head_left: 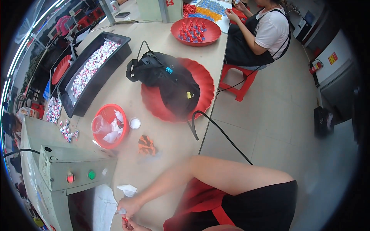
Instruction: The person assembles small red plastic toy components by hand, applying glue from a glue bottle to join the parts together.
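Both my hands are close together at the table's lower edge, beside the machine box. My right hand [130, 205], its bare arm reaching in from the right, has its fingers closed on a small whitish, translucent piece [121, 211]. Just below it, my left hand [135, 225] pinches a small red piece [124, 220]; most of this hand is cut off by the frame's edge. The two pieces are nearly touching. A crumpled white paper [127, 189] lies above my right hand, and a white sheet [104, 206] lies left of my fingers.
A pale green machine box [77, 169] has red and green buttons. Nearby sit a red basket [110, 144], white lid [135, 123] and orange-black bundle [146, 145]. Farther are a black tray [125, 42], black mesh bag [179, 90] on a red plate [208, 82], and a seated person [266, 34].
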Demonstrator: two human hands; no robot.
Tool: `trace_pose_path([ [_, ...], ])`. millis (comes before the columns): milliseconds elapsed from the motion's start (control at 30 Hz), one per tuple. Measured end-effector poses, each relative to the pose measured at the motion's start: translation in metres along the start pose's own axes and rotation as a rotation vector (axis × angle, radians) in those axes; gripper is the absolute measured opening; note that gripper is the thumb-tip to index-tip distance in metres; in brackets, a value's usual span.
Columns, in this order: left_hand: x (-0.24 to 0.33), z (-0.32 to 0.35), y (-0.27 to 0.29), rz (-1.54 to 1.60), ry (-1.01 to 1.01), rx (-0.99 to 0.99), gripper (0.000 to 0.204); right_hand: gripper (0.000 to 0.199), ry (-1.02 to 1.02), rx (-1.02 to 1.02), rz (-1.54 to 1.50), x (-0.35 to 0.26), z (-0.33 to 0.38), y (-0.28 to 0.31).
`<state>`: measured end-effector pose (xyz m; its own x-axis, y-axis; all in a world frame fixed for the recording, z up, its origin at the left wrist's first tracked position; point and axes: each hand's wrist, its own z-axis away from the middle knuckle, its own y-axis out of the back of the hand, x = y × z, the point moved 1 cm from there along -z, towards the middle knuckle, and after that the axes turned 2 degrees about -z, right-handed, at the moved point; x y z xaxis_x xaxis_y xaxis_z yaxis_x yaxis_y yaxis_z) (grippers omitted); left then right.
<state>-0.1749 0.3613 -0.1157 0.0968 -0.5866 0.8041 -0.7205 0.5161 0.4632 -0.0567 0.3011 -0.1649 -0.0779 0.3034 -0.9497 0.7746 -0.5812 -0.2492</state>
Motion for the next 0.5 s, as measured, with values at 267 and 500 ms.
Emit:
trace_pose_path([
  [267, 0.013, 0.003, -0.002, -0.094, 0.012, 0.018, 0.029, 0.025, -0.044, -0.043, 0.011, -0.010, 0.001, 0.005],
  [500, 0.012, 0.003, -0.003, -0.027, -0.016, 0.006, 0.026, 0.019, 0.063, 0.008, 0.061, 0.010, -0.004, 0.000],
])
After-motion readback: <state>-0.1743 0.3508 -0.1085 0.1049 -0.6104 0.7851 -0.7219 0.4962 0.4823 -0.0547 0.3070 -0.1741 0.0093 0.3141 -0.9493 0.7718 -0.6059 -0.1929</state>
